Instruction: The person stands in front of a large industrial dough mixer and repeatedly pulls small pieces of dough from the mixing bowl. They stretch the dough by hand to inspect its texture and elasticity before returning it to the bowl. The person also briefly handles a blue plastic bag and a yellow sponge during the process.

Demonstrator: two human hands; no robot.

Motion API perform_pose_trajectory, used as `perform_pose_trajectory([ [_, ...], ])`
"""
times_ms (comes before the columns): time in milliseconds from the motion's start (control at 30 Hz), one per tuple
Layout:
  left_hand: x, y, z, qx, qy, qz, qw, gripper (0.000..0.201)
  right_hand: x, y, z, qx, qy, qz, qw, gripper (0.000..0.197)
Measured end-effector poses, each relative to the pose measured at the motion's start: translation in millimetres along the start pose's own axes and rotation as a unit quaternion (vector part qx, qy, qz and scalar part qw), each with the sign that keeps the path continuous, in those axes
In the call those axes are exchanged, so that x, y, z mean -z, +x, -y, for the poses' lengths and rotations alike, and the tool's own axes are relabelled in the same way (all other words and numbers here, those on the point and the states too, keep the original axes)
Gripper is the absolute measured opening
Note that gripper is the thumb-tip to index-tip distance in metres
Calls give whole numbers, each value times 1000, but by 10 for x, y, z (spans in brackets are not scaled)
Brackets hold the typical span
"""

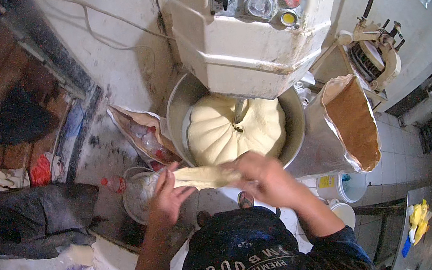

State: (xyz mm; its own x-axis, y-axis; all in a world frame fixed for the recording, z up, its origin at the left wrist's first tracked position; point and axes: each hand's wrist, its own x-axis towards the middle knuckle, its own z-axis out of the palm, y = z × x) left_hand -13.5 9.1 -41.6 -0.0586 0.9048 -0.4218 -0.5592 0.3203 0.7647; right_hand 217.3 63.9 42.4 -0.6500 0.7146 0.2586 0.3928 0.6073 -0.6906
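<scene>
A strip of pale dough (198, 177) spans the gap between the two grips. The left grip (166, 197) holds one end loosely, some fingers spread; the right grip (260, 177), motion-blurred, is closed on the other. Just beyond both grips, a large dough mass (213, 138) fills the metal mixing bowl (175, 120) below a cream mixer head (254, 51). Right of the right grip stands an open sack (353, 128); left of the left grip, a red-capped bottle (114, 183)

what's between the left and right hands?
A strip of pale dough, per the head view. It runs from the left hand across to the right hand, which is motion-blurred.
</scene>
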Motion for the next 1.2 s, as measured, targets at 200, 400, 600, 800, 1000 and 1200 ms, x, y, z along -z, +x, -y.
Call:
perform_pose_trajectory([
  [200,-177,-83,286,31,-159,87,983,27,-599,141,-225,42,162,-38,985,33],
  [400,-176,-120,235,-285,374,18,882,16,-1032,3,-207,-294,779,17,554,31],
  [600,204,-287,90,-210,436,110,868,32,-828,2,-345,-276,204,175,923,29],
  [800,981,-398,-8,-58,338,-50,938,34,236,27,65,-84,245,175,950,34],
  [1000,1417,-455,33,-48,344,-90,933,33,-114,-347,-1588,-285,446,-164,832,50],
  [1200,1514,-579,207,-50,404,-123,905,29,-697,-15,-1884,-374,-75,28,924,37],
])
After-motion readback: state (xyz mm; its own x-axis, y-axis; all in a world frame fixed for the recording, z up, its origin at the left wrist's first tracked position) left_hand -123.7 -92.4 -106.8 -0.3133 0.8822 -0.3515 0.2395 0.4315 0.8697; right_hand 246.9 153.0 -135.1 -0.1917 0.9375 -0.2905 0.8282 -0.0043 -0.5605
